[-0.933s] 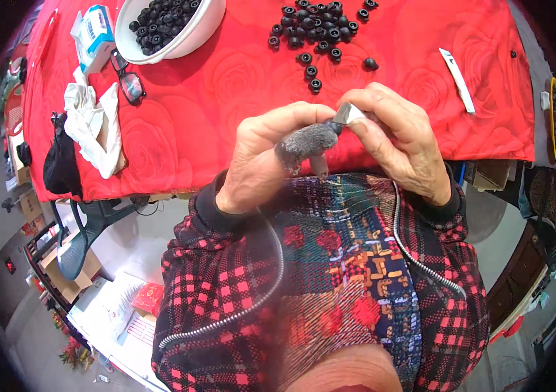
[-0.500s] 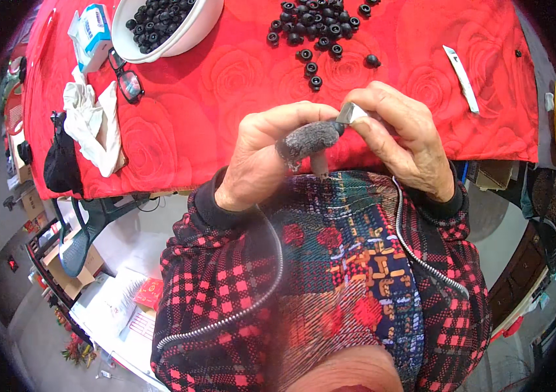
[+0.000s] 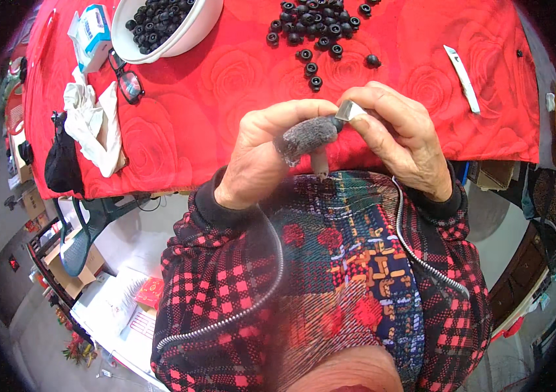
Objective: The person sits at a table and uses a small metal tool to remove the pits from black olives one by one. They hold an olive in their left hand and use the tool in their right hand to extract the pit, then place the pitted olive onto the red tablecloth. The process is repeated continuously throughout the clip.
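Above the checked jacket (image 3: 317, 287), the left hand (image 3: 261, 157), one finger wearing a grey fuzzy sleeve (image 3: 307, 135), is pinching a small black ring (image 3: 337, 121) against the silver blade (image 3: 351, 110) the right hand (image 3: 399, 134) is gripping, while beyond are lying loose black rings (image 3: 314, 32), a white bowl (image 3: 190, 36) and a blue-and-white box (image 3: 93, 27) at the red cloth's (image 3: 226, 85) far-left corner.

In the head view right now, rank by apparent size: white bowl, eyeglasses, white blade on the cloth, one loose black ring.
1. white bowl, though the top edge crops it.
2. eyeglasses and white blade: look close in extent, so no ranking between them.
3. loose black ring, clearly smallest.
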`<state>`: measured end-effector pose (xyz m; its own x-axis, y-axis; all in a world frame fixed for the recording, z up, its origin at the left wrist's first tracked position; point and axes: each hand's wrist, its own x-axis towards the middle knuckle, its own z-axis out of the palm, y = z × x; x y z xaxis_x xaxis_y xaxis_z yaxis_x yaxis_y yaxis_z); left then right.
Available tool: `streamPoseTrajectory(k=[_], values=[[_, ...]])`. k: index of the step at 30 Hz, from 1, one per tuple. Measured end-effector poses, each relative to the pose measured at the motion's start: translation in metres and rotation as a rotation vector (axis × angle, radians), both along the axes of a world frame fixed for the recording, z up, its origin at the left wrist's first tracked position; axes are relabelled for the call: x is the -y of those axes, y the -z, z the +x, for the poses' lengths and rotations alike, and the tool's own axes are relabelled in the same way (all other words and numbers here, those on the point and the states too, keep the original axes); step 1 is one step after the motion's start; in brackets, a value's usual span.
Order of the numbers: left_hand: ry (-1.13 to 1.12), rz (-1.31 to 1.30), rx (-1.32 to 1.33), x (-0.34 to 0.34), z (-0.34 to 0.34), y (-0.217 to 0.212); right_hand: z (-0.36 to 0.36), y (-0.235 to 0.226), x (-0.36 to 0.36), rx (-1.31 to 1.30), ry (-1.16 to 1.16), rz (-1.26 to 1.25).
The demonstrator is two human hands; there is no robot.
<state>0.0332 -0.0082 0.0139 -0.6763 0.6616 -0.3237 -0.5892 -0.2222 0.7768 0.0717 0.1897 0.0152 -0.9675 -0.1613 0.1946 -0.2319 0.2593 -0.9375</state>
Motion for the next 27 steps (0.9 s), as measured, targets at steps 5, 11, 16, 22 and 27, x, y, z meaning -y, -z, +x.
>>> streamPoseTrajectory(k=[5,11,16,22,27], values=[[0.004,0.017,-0.020,0.0001,-0.0007,0.0015,-0.0001,0.0015,0.0018,-0.029,0.026,0.006],[0.026,0.032,-0.015,0.0020,-0.0034,0.0069,-0.0005,0.0010,0.0003,-0.016,0.014,0.005],[0.029,0.017,-0.003,0.0023,-0.0037,0.0092,-0.0013,0.0013,-0.0018,-0.043,-0.001,0.038],[0.029,-0.021,-0.029,0.0008,-0.0027,0.0062,-0.0023,0.0041,-0.0040,-0.065,-0.029,0.037],[0.030,-0.016,-0.034,0.0008,-0.0037,0.0078,-0.0035,0.0047,-0.0046,-0.079,-0.030,0.057]])
